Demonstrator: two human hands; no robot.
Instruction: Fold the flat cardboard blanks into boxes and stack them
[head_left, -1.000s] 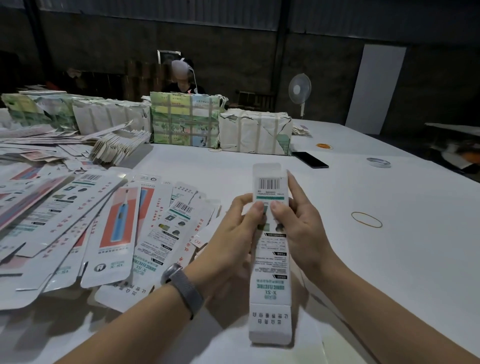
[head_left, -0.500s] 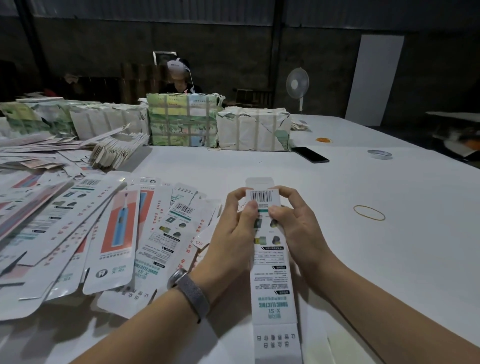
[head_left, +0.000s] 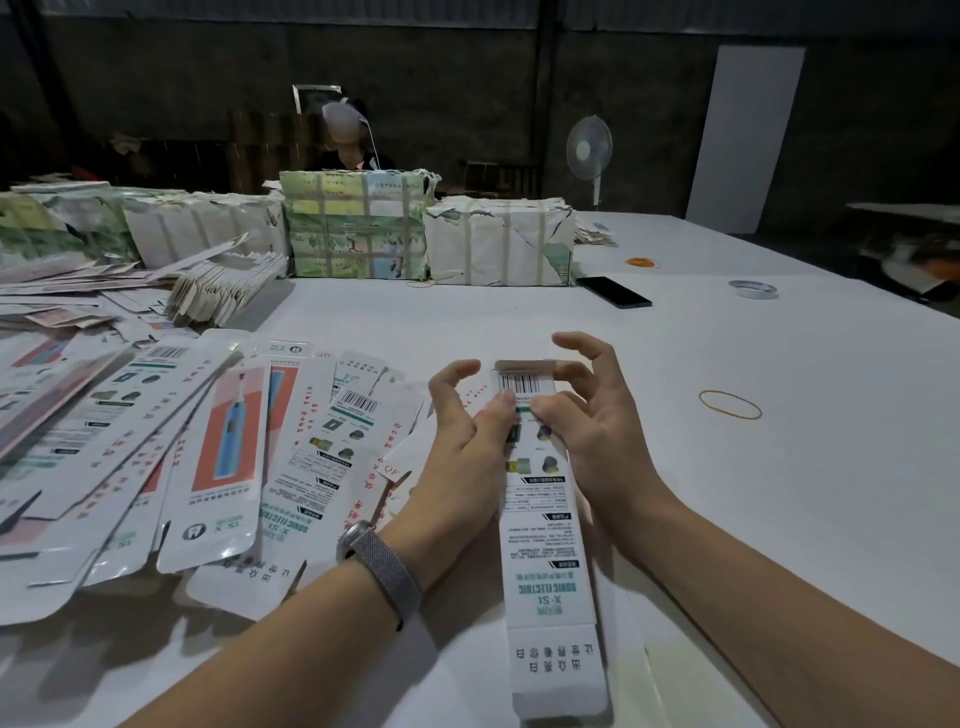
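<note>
A long narrow white box (head_left: 543, 545) printed with a barcode and green lettering lies lengthwise in front of me on the white table (head_left: 727, 493). My left hand (head_left: 462, 441) grips its left side, thumb pressed on the top face near the barcode. My right hand (head_left: 587, 426) grips the right side, thumb beside the left thumb, with a finger curled over the far end flap, which is bent down. A spread of flat printed blanks (head_left: 156, 457) lies to the left of my hands.
Wrapped bundles (head_left: 358, 223) line the far side of the table, with a person seated behind them. A black phone (head_left: 613, 292), a tape roll (head_left: 752, 289), a loose rubber band (head_left: 730, 404) and a standing fan (head_left: 588, 150) are on the right.
The box has come down lower and farther from me onto the table. Its far end flap, upright before, is now folded down under my right fingers.
</note>
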